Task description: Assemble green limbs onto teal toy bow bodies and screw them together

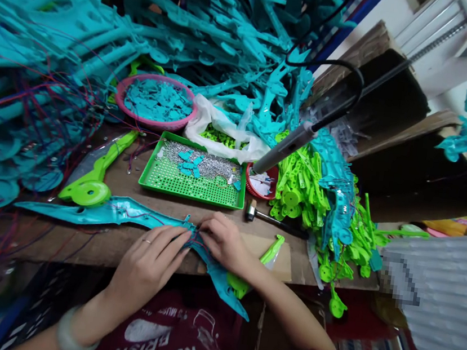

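Observation:
A long teal plastic toy-bow shell [127,211] lies open side up along the table's front edge, its right end jutting past it. Thin wires run inside the shell. Over its middle, my left hand [149,258] is closed on the shell, fingers together at the grip part. My right hand [225,242] pinches at the same spot from the right; whatever its fingertips hold is too small to make out. Lime-green parts with round discs [91,193] are attached near each end of the shell.
Behind my hands sits a green tray [191,190] of small screws and teal pieces. A pink basket [155,123], a red basket [259,192] and a hammer [274,220] are nearby. Teal shells [192,22] are piled behind; lime-green parts [301,177] are heaped right. A grey pole [283,147] slants over.

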The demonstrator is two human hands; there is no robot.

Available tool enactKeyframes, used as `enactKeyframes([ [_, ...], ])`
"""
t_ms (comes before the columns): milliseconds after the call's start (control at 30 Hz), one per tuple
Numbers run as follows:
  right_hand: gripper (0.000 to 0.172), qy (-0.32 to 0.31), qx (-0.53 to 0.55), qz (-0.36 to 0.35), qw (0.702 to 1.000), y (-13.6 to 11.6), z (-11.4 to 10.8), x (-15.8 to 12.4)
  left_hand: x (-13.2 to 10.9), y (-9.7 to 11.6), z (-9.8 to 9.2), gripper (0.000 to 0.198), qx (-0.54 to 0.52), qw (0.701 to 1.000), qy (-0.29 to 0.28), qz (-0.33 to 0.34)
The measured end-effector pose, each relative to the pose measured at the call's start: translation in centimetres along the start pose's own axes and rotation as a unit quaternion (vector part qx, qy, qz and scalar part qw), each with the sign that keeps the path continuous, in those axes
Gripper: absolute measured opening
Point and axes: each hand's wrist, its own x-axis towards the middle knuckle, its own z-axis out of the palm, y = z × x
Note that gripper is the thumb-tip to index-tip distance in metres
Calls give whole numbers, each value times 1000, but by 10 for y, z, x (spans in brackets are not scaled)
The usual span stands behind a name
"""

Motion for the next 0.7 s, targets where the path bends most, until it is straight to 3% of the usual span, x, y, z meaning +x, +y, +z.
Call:
enactKeyframes([
  [133,8,-40,-1,35,999,-6,1,5,-13,1,-4,33,22,1000,13,17],
  [367,13,-98,-161,59,980,-27,2,14,-20,-4,-7,40,4,1000,-19,19],
  [500,11,-74,-58,82,992,-14,3,14,2,-15,-12,26,-23,998,-56,10],
  [600,9,-59,24,83,995,-5,-3,12,19,-31,-12,22,-115,985,-123,51],
  [700,12,-52,37,86,994,-12,-15,5,26,-41,-7,26,-164,971,-149,91],
])
